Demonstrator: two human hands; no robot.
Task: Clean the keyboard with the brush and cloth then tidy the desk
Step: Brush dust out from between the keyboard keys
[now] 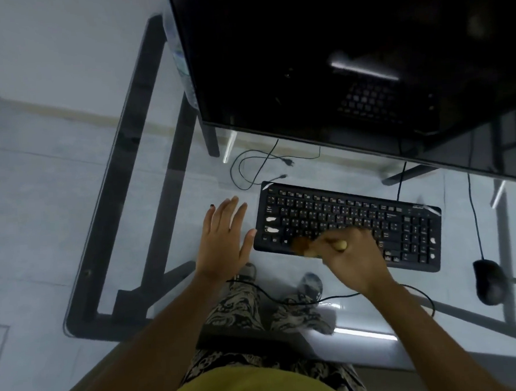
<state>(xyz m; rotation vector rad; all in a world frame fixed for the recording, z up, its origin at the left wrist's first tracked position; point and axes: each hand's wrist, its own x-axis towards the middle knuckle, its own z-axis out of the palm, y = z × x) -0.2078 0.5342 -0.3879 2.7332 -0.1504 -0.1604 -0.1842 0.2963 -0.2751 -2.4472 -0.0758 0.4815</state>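
1. Keyboard (347, 224) lying on the glass bench (165, 183), toward 3 o'clock of centre, below the dark monitor (347, 53).
2. Gripping the brush (311, 246) in the right hand (351, 254), grip closed round its handle, bristles blurred over the near key rows, likely for sweeping out crumbs.
3. Resting the left hand (223, 242) flat at the keyboard's 9 o'clock end, grip open, seemingly steadying.
4. Showing no cloth.

This is a computer workstation in an office or home study: a glass-topped counter (106, 204) on a dark frame carries a large dark monitor (347, 53) upper right, a black keyboard (327, 209) and a mouse (490, 281), above pale floor tiles.
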